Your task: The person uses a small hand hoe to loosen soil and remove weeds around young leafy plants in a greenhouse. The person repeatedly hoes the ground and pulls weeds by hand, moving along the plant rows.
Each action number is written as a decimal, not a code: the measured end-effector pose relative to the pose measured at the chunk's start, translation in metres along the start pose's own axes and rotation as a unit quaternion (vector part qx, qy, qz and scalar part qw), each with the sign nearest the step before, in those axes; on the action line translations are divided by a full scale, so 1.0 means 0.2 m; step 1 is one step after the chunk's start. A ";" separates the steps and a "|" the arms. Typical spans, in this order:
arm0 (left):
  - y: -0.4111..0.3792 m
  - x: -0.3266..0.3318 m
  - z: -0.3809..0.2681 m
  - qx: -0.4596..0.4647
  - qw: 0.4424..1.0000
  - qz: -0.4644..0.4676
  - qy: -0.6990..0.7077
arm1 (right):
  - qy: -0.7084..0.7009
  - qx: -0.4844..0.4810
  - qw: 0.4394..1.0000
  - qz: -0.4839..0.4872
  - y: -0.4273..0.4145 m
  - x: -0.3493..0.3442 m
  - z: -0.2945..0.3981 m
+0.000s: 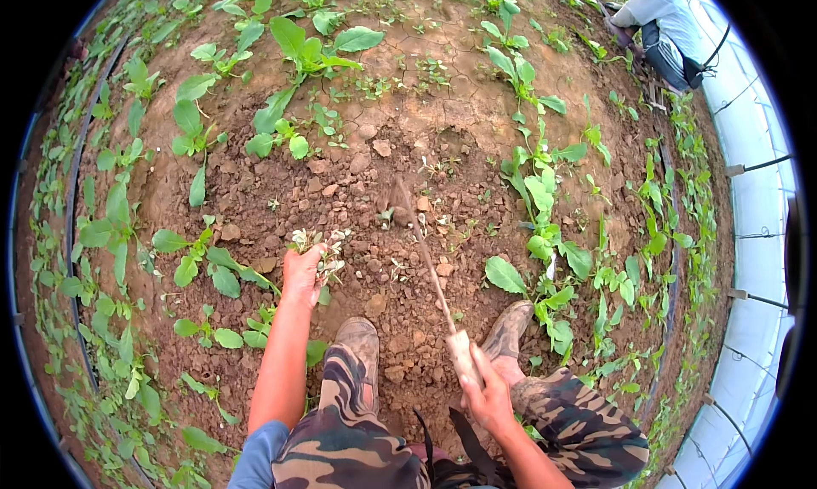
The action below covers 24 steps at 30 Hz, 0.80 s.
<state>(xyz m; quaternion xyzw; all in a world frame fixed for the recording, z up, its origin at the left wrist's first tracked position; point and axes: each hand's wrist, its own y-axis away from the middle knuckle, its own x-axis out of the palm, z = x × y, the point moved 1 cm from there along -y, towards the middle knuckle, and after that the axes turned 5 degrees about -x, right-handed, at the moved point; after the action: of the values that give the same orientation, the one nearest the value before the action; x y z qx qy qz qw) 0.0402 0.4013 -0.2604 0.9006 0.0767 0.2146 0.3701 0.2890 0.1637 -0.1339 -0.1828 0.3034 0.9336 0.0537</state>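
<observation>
My left hand (pixel 305 273) grips a bunch of small pulled weeds (pixel 327 253), their pale leaves poking out past the fingers. In my right hand (pixel 486 390) is the light handle (pixel 463 355) of a hand hoe. Its thin metal shaft (pixel 427 259) slants up and away to a blurred, soil-coloured head (pixel 399 202) at the loose soil. Broken clods (pixel 325 182) surround the hoe head, with a few small uprooted weeds (pixel 399 270) lying among them.
Leafy green seedlings (pixel 542 195) grow in a row at right, and more seedlings (pixel 191 259) stand at left. My shoes (pixel 357 342) rest on the soil between them. Dark drip hoses (pixel 73 221) run along the bed. A co-worker (pixel 660 29) crouches near the plastic greenhouse wall (pixel 759 195).
</observation>
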 end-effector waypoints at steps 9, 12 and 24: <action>0.02 -0.03 0.11 -0.052 0.991 0.002 -0.126 | 0.099 -0.050 0.987 -0.117 -0.78 -0.05 0.28; -0.04 -0.03 0.13 0.119 0.938 -0.011 -0.327 | 0.008 -0.014 0.998 -0.054 -0.45 0.06 0.11; -0.30 0.39 0.14 0.257 0.561 0.111 -0.779 | -0.016 0.038 0.999 -0.031 0.22 -0.02 -0.03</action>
<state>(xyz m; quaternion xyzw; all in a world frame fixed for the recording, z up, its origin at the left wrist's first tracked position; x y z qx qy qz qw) 0.1243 0.4491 -0.2943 0.7760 -0.2897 -0.5601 0.0123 0.2857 0.1245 -0.1139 -0.1746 0.3315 0.9223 0.0943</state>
